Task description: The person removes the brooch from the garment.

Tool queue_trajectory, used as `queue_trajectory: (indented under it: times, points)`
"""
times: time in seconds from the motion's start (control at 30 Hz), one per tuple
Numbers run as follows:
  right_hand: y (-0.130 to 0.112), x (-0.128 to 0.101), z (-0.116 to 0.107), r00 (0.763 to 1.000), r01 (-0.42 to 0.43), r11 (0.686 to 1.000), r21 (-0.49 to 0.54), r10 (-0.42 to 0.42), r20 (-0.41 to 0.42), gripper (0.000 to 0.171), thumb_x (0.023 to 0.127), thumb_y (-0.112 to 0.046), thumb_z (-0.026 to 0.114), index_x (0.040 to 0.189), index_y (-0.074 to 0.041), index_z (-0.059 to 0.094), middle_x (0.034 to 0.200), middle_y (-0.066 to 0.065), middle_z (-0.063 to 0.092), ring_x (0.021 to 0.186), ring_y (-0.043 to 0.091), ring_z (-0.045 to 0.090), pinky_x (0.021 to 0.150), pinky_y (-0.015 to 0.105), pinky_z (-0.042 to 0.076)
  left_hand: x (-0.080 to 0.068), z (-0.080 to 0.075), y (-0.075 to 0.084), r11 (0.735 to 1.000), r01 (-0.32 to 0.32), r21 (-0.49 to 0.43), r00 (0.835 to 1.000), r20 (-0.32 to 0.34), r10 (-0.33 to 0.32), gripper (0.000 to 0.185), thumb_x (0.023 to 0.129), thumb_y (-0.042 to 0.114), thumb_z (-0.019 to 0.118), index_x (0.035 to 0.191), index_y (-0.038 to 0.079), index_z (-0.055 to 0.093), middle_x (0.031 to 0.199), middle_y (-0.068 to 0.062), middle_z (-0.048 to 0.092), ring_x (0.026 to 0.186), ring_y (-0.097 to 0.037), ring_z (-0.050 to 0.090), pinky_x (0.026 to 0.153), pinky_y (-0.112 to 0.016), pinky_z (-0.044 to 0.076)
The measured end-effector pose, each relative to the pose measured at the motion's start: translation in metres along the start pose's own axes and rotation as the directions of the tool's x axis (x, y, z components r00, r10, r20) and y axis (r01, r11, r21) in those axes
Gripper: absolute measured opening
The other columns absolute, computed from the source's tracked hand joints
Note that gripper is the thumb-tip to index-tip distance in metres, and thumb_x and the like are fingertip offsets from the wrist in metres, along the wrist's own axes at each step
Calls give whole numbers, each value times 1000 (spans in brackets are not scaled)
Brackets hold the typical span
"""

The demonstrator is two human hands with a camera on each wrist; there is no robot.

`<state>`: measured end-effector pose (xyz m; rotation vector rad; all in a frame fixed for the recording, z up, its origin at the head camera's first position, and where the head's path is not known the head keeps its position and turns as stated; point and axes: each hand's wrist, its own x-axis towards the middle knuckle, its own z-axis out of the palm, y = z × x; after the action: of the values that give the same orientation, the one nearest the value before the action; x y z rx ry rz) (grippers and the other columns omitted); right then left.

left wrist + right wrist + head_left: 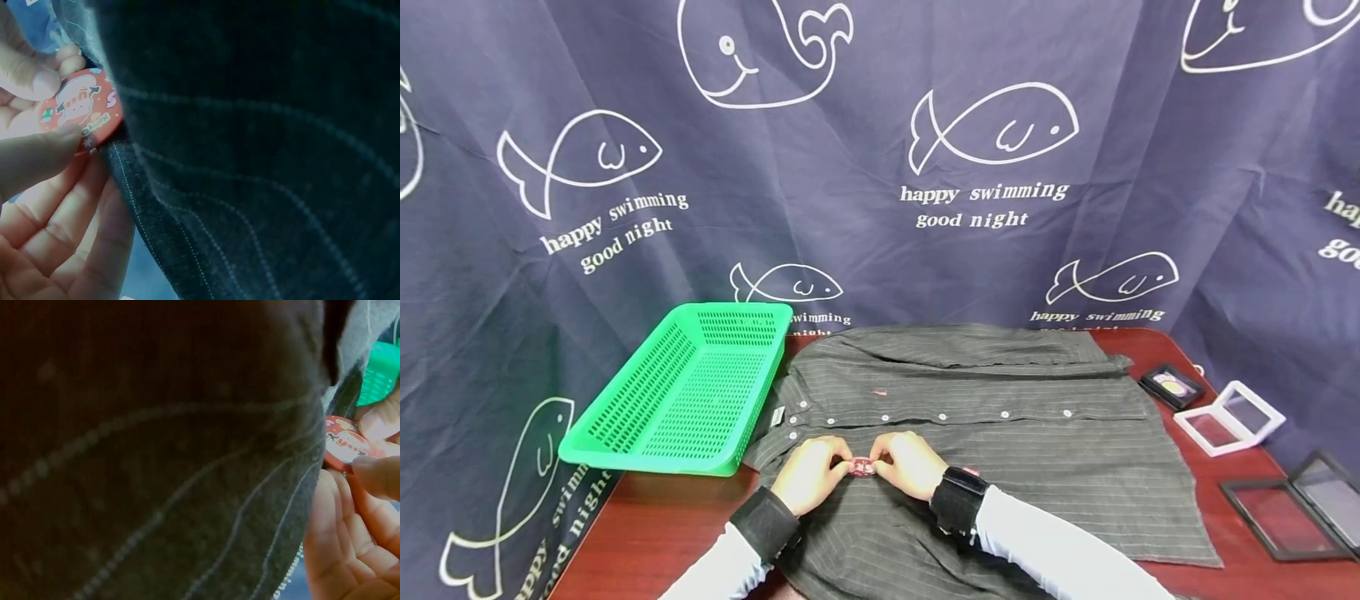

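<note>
A round red badge (pixel 862 467) with a cartoon picture is held just over a dark grey striped shirt (pixel 1015 483), which lies spread out with a row of white buttons. My left hand (pixel 808 475) pinches the badge by its left edge. From the other side, my right hand (pixel 912 465) pinches its right edge. Both wrist views show thumbs on the printed face of the badge (pixel 80 103), with other fingers behind or below it. Striped cloth (pixel 156 456) fills most of the right wrist view and covers part of the badge there. The badge's back is hidden.
A green plastic basket (pixel 741 462) stands at the left of the red-brown table (pixel 647 517). On the right are a small black case (pixel 1172 386), an open white frame (pixel 1228 421) and an open dark frame (pixel 1273 517). A blue curtain (pixel 880 250) hangs behind.
</note>
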<state>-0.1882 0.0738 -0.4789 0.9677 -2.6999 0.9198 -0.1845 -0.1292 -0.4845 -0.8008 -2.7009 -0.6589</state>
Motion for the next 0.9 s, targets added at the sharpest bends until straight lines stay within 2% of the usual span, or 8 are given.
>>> queue_trajectory:
  times: [0.17, 0.27, 0.4, 0.6, 0.9]
  points:
    - [2, 1, 1, 1000, -24, 998, 50, 24, 8, 7, 78, -4, 71, 76, -10, 68, 69, -3, 68, 62, 0, 53, 58, 18, 43, -1, 2, 0, 1000, -3, 8, 1000, -2, 3, 11, 79, 11, 76, 76, 18, 68, 78, 8, 66, 74, -7, 62, 66, -25, 49]
    - [2, 1, 0, 999, -40, 997, 73, 39, 13, 7, 78, -3, 70, 75, -10, 67, 69, -2, 68, 61, -1, 52, 58, 18, 42, -2, 0, 1, 1000, 0, 21, 1000, 4, 0, 7, 79, 12, 76, 83, 14, 71, 86, 3, 70, 82, -12, 67, 73, -30, 53]
    - [1, 2, -1, 998, -59, 993, 104, 57, 24, 7, 78, -3, 68, 74, -9, 67, 66, -2, 68, 59, -2, 48, 56, 17, 40, -5, -5, 5, 999, 0, 49, 998, 64, -3, 16, 81, 18, 76, 94, 10, 73, 98, -3, 72, 94, -18, 69, 82, -36, 55]
    - [0, 2, -1, 997, -76, 991, 110, 72, 35, 7, 77, -3, 67, 74, -9, 67, 64, -3, 66, 57, -3, 43, 53, 17, 36, -10, -9, 9, 996, -8, 89, 986, 164, -6, 32, 82, 25, 76, 108, 7, 71, 117, -11, 70, 108, -26, 68, 89, -42, 54]
    - [-3, 1, -3, 996, -81, 992, 101, 78, 38, 7, 78, -3, 68, 73, -8, 67, 63, -3, 64, 56, -2, 41, 53, 17, 35, -14, -5, 8, 994, -20, 111, 980, 200, -3, 43, 80, 26, 77, 116, 6, 69, 126, -14, 66, 115, -29, 65, 93, -44, 52]
